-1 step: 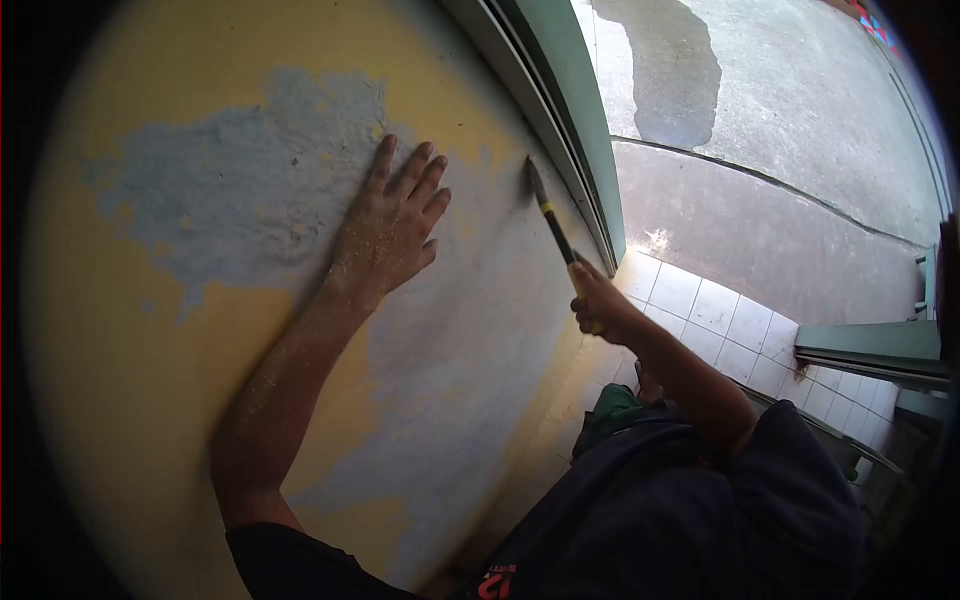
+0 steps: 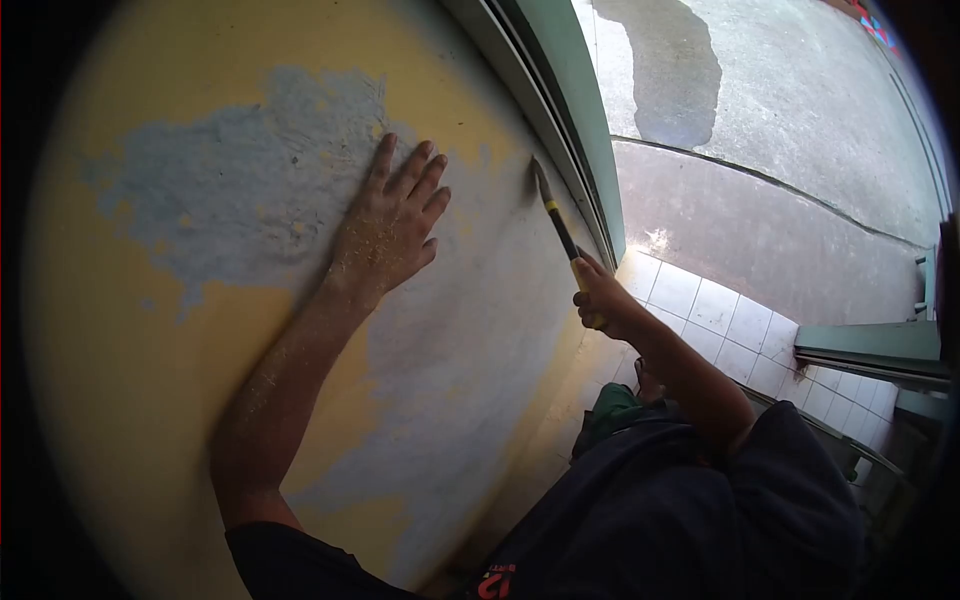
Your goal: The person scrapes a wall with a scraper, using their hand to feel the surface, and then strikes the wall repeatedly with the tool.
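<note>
My left hand [image 2: 390,220] lies flat against the yellow wall [image 2: 190,380], fingers spread over a patch where bare grey plaster [image 2: 230,190] shows. Pale flakes and dust cling to its back and wrist. To the right, my right hand [image 2: 604,300] is wrapped round the black and yellow handle of a scraper [image 2: 562,232]. The tool's thin metal end points up at the wall near the door frame, seen almost edge-on. Whether its tip touches the surface is hard to tell.
A pale green door frame [image 2: 590,150] borders the wall on the right. White floor tiles [image 2: 700,300] lie below, with a concrete floor [image 2: 790,120] bearing a dark patch beyond. Another green frame piece [image 2: 870,340] stands at the far right.
My right hand and the scraper have shifted slightly to the right, toward the door frame. My left hand stays in place on the wall.
</note>
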Available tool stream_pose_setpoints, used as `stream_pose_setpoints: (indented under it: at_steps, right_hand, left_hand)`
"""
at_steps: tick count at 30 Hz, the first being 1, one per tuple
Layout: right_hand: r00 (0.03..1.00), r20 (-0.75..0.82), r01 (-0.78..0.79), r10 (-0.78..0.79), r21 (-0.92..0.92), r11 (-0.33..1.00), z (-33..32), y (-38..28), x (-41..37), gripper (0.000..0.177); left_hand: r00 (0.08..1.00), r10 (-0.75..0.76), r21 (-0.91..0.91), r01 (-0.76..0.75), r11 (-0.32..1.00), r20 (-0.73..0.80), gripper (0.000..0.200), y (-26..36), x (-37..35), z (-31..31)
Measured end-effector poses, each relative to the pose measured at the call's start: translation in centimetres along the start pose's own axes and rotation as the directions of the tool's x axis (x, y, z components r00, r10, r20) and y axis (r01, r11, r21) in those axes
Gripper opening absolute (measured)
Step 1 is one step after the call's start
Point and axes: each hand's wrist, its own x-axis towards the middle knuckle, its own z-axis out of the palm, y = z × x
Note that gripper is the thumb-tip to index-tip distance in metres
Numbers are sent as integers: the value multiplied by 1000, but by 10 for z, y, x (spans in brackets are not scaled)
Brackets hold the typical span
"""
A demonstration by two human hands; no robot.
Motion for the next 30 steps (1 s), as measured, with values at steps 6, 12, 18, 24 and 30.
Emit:
stream_pose_setpoints:
  at_steps: [6,12,18,24,30]
  right_hand:
    - [997,76,14,-5,-115,993,12,-23,5,49]
    - [995,103,7,-4,-23,1000,12,-17,-2,51]
    - [980,-97,170,-175,-52,984,-16,-31,39,50]
    - [898,27,353,-439,-638,685,-141,57,13,53]
    - [963,39,84,-268,-984,156,-190,43,-79,51]
  left_hand:
    - [994,-99,54,101,993,-45,58,-17,10,6]
    - [997,-66,15,66,998,-31,60,-10,14,7]
    - [994,-78,48,81,996,-71,58,-12,13,4]
    - [993,-62,39,66,997,-103,55,-9,12,10]
    - [979,-100,3,102,995,-177,46,3,10,22]
